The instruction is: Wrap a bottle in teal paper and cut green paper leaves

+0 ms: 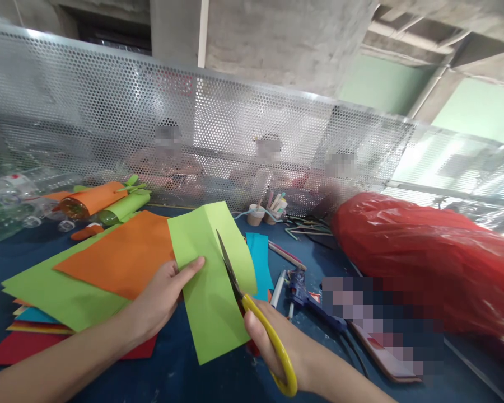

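The single view looks forward and down from the wearer's head, at close range.

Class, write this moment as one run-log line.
left hand: holds green paper | right hand: yellow-handled scissors, blades at paper | nearby: orange sheet, blue glue gun, red bag

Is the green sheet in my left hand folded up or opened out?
Opened out: the green sheet in your left hand shows a panel either side of its crease.
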Motion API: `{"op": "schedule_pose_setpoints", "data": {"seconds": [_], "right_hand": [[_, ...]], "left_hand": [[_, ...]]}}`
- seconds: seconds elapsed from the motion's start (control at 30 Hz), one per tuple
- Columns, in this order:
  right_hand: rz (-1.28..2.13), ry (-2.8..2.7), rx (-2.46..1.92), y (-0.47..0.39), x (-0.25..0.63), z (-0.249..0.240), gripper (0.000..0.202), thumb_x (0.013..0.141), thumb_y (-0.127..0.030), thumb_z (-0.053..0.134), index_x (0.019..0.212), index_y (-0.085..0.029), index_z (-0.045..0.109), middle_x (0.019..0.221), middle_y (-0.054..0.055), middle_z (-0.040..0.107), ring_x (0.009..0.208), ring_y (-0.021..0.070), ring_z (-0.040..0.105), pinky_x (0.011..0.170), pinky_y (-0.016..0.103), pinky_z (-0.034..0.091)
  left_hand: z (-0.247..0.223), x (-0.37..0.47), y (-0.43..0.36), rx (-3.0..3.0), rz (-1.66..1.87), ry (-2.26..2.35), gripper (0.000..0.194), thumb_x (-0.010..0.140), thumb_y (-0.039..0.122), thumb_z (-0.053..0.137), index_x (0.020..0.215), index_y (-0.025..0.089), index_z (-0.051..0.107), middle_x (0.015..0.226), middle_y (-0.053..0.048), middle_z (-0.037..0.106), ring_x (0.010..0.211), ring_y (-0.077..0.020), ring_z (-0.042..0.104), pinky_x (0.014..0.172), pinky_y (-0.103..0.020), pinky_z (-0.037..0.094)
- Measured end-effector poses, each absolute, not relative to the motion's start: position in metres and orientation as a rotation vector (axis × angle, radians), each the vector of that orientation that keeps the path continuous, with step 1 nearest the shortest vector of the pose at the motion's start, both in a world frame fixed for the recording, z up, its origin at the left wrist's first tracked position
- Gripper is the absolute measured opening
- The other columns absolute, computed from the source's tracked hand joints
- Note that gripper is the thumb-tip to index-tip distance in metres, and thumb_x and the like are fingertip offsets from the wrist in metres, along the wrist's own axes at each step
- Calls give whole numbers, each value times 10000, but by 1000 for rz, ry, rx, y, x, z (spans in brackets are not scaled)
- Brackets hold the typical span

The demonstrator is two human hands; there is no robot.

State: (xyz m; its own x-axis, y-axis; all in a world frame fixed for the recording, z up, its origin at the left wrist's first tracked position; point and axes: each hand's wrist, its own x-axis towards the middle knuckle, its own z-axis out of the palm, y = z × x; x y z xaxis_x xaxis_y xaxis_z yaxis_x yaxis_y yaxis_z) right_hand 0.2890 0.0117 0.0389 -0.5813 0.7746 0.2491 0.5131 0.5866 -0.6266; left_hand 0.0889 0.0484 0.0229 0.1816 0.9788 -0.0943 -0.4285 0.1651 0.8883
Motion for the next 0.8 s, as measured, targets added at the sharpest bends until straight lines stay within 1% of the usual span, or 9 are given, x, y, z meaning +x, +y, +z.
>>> {"op": "schedule_pose_setpoints", "data": {"seconds": [0.17, 0.37, 0.57, 0.7, 0.8], "right_hand": [[743, -2341, -1047, 12, 290, 38, 595, 956, -623, 84, 808, -202, 478, 760, 38, 552, 636, 155, 477, 609, 271, 437], [735, -2299, -1066, 11, 288, 37, 594, 952, -632, 88, 808, -197, 466, 760, 40, 546, 638, 161, 478, 602, 275, 429], [694, -2255, -1071, 13, 284, 29, 593, 933, -668, 84, 741, -212, 411, 670, -2, 465, 568, 140, 420, 552, 272, 383], [712, -2215, -1110, 13, 283, 26, 597, 934, -666, 84, 720, -216, 414, 648, 2, 465, 571, 149, 445, 549, 274, 376], [779, -2208, -1118, 14, 284, 22, 615, 920, -689, 86, 694, -217, 410, 610, 3, 464, 535, 144, 435, 508, 268, 360]], "left_hand": [[25, 90, 44, 878, 1137, 821, 415, 717, 386, 783, 1004, 94, 716, 895, -159, 774, 794, -317, 737, 685, -361, 585], [29, 92, 42, 878, 1134, 820, 460, 692, 391, 798, 1029, 92, 708, 931, -174, 767, 811, -335, 733, 698, -382, 581], [26, 92, 43, 889, 1140, 814, 411, 698, 391, 789, 991, 111, 724, 925, -154, 772, 824, -323, 731, 737, -381, 573], [25, 91, 43, 879, 1148, 806, 387, 691, 371, 798, 974, 117, 723, 945, -140, 771, 830, -307, 730, 741, -372, 575], [25, 92, 44, 876, 1147, 816, 395, 694, 374, 796, 978, 111, 718, 936, -145, 772, 832, -307, 729, 742, -370, 575]]}}
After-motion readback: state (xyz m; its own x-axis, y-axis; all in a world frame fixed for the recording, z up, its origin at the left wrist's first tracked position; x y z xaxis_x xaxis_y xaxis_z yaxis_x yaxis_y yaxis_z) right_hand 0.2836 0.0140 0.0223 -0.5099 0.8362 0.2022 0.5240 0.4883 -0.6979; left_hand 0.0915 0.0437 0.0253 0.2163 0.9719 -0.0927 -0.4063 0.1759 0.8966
